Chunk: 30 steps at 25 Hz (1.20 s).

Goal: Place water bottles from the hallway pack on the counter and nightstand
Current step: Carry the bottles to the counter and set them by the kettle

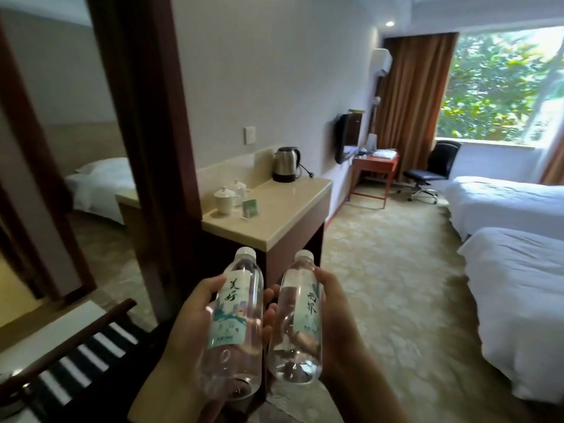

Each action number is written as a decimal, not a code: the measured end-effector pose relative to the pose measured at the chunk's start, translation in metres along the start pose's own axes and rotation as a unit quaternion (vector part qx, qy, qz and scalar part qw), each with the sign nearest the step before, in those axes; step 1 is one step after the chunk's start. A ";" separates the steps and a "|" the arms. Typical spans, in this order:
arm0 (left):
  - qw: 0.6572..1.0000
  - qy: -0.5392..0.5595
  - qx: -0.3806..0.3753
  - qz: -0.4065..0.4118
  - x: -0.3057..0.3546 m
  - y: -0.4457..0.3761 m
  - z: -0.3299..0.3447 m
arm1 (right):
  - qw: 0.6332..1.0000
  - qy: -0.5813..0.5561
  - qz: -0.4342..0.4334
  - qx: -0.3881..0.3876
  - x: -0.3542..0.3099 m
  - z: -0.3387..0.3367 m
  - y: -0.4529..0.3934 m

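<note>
The left bottle [236, 322] is clear plastic with a white cap and a white and green label. It is full of clear water. The right bottle [297, 322] is the same kind, also capped and full of water. Both bottles are held in the air in front of the person, caps pointing up and away, a little tilted toward each other at the top. They are close side by side, in front of the near end of the counter [274, 206] and lower in the view, not on it.

On the counter stand two white cups [230, 196] with lids, close together near the wall. What is inside them is hidden. A small green card [250, 208] stands just beside the cups. A steel kettle [286, 164] with closed lid sits on its base at the far end of the counter.

The left hand [195, 328] wraps the left bottle from the left side, with the thumb on the label and the fingers curled around behind; their tips show between the two bottles. The right hand [335, 325] wraps the right bottle from the right side, with the fingers closed around the body. Both forearms come up from the bottom edge.

Two beds [503, 239] with white covers stand at the right.
</note>
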<state>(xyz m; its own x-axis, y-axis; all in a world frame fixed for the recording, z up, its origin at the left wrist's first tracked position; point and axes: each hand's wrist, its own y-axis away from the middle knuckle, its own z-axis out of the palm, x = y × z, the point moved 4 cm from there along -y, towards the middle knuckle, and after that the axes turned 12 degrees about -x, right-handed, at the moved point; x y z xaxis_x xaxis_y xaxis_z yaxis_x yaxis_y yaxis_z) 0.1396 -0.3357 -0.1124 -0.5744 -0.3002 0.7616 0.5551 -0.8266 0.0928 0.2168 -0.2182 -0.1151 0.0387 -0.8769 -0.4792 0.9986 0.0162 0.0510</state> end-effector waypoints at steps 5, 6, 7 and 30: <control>0.991 0.031 -0.109 -0.067 -0.002 -0.110 0.025 | 0.995 0.074 -0.049 0.045 -0.095 -0.052 -0.048; 0.990 0.035 -0.112 -0.080 0.001 -0.132 0.025 | 0.992 0.091 -0.059 0.063 -0.113 -0.061 -0.061; 0.989 0.028 -0.114 -0.092 0.003 -0.156 0.023 | 0.990 0.101 -0.064 0.075 -0.131 -0.066 -0.075; 0.977 0.031 -0.166 -0.133 0.015 -0.631 0.096 | 0.983 0.139 -0.093 0.068 -0.506 -0.241 -0.276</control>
<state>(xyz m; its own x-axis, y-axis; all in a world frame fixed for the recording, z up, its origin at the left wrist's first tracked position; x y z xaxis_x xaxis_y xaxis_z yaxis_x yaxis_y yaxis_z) -0.1609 0.2272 -0.0979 -0.7122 -0.0732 0.6981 0.1616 -0.9849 0.0617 -0.0695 0.3363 -0.0978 -0.1169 -0.6925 -0.7119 0.9757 -0.2137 0.0476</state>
